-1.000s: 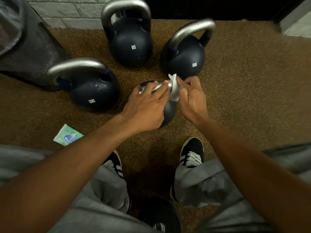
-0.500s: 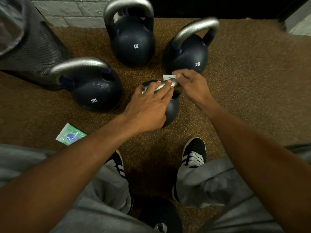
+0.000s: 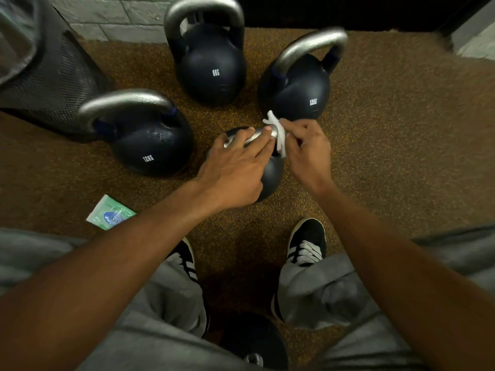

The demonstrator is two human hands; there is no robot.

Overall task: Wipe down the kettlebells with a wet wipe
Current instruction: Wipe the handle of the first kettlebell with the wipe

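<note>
A small dark kettlebell [image 3: 272, 175] with a silver handle stands on the floor in front of me. My left hand [image 3: 235, 170] rests on its handle with the fingers laid along the metal. My right hand [image 3: 308, 151] pinches a white wet wipe [image 3: 278, 137], which is wrapped over the right end of that handle. Three bigger dark kettlebells stand around it: a 12 kg one at the left [image 3: 144, 140], an 8 kg one at the back [image 3: 211, 68], and a 12 kg one at the right [image 3: 300, 87].
A green wet-wipe packet [image 3: 109, 214] lies on the speckled brown floor at the left. A black mesh bin [image 3: 48, 84] stands at the far left by a brick wall. My two black shoes [image 3: 306, 242] are below the hands, with another dark weight [image 3: 251, 341] between my legs.
My right hand has pulled back toward me along the handle's right end, and more of the white wipe shows again. My left hand has stayed on the handle.
</note>
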